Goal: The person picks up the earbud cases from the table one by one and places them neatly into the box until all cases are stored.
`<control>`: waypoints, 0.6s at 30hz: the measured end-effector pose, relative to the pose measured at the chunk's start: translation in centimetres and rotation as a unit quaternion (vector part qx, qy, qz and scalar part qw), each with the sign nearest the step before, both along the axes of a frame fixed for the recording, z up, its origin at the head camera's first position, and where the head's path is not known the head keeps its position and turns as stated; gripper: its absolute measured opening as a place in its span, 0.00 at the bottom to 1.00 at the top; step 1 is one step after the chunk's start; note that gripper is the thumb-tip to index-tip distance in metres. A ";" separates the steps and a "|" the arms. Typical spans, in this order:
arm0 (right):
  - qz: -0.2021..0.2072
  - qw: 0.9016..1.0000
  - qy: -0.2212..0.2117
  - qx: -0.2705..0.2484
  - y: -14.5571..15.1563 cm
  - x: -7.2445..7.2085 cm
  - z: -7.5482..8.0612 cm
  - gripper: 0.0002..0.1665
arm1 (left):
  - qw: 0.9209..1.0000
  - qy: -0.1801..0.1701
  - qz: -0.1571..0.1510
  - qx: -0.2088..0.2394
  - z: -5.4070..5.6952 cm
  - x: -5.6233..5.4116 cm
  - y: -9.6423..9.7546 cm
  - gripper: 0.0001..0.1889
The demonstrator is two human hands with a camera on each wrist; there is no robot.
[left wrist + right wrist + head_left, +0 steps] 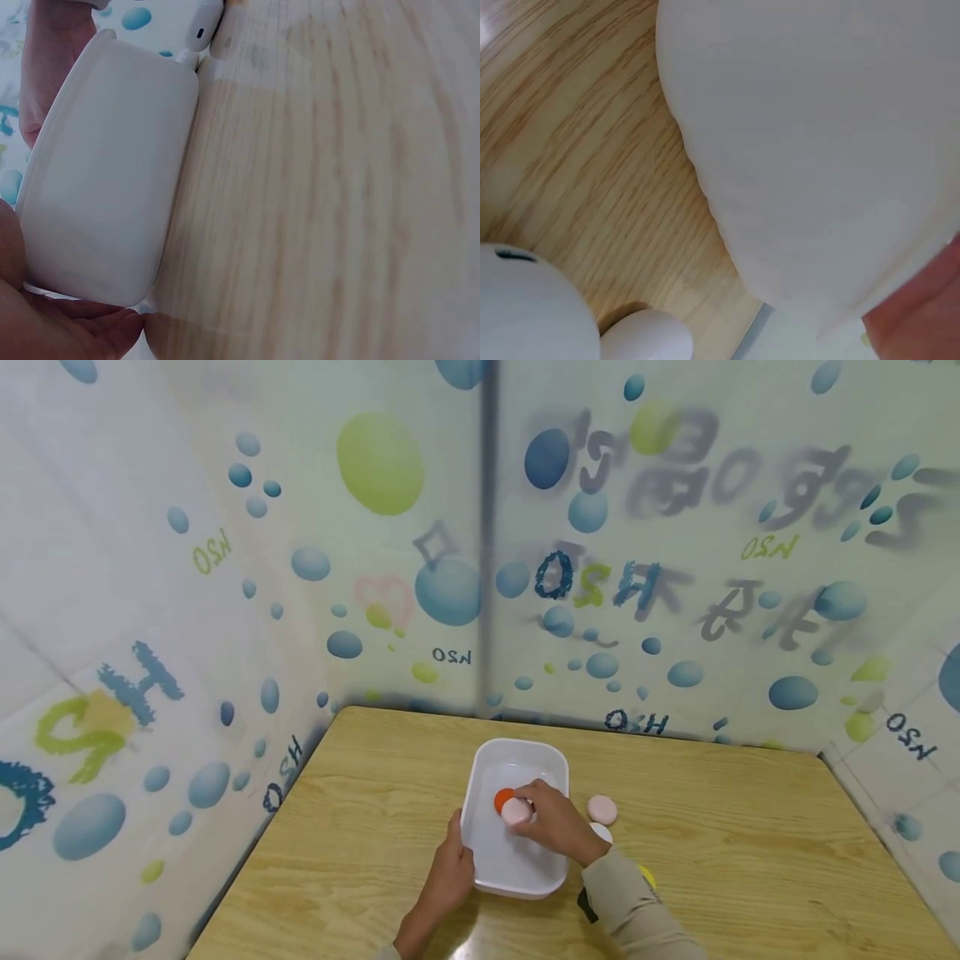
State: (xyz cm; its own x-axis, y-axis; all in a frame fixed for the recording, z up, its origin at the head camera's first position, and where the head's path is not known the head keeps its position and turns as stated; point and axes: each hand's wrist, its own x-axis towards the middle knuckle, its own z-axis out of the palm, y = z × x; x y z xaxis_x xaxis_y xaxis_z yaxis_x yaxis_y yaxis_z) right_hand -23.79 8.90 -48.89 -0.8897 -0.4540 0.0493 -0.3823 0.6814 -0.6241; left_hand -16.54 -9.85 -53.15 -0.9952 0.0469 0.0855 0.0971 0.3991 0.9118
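Tray [497, 862] gripped at left by the left hand [450, 868] holds an orange disc [502, 799], which the pale pink round piece [516, 812] pinched nearby by the right hand [558, 824] could knock if that pinch slips.

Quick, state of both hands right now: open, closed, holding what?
Left hand: closed, gripping the white rounded-rectangular tray by its left side.
Right hand: closed, pinching a pale pink round piece over the tray.
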 end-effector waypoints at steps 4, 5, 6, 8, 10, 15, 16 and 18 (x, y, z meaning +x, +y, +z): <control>0.013 1.000 0.005 0.000 -0.2 0.2 0.2 0.27 | 1.000 0.007 0.004 -0.005 0.0 0.0 0.0 0.31; 0.014 1.000 0.001 0.000 -0.2 0.2 0.2 0.26 | 1.000 0.010 0.005 -0.007 0.0 0.0 0.0 0.31; 0.015 1.000 -0.002 -0.002 -0.2 0.2 0.2 0.26 | 1.000 0.013 0.005 -0.008 0.1 0.0 0.1 0.31; 0.015 1.000 -0.015 -0.005 -0.2 0.2 0.3 0.26 | 1.000 0.016 0.003 -0.009 0.1 0.0 0.1 0.31; 0.012 1.000 -0.028 -0.006 -0.1 0.2 0.3 0.27 | 1.000 0.016 0.001 -0.007 0.1 0.0 0.0 0.31; 0.002 0.999 -0.040 -0.005 0.1 -0.1 0.4 0.28 | 1.000 0.013 0.001 -0.008 0.0 0.1 0.0 0.31; -0.001 0.999 -0.037 -0.006 0.2 -0.1 0.4 0.28 | 1.000 0.013 0.001 -0.009 0.0 0.1 0.0 0.31; -0.008 1.000 -0.026 -0.010 0.4 -0.2 0.5 0.27 | 1.000 0.014 0.004 -0.010 0.0 0.1 -0.1 0.31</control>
State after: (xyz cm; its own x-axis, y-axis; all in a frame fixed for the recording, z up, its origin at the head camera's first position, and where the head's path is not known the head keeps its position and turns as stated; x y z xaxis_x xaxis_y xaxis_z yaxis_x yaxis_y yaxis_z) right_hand -23.97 9.26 -48.39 -0.8981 -0.4397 0.0114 -0.3382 0.6735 -0.6573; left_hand -16.46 -9.91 -53.19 -0.9928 0.0412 0.1126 0.1195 0.4185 0.9003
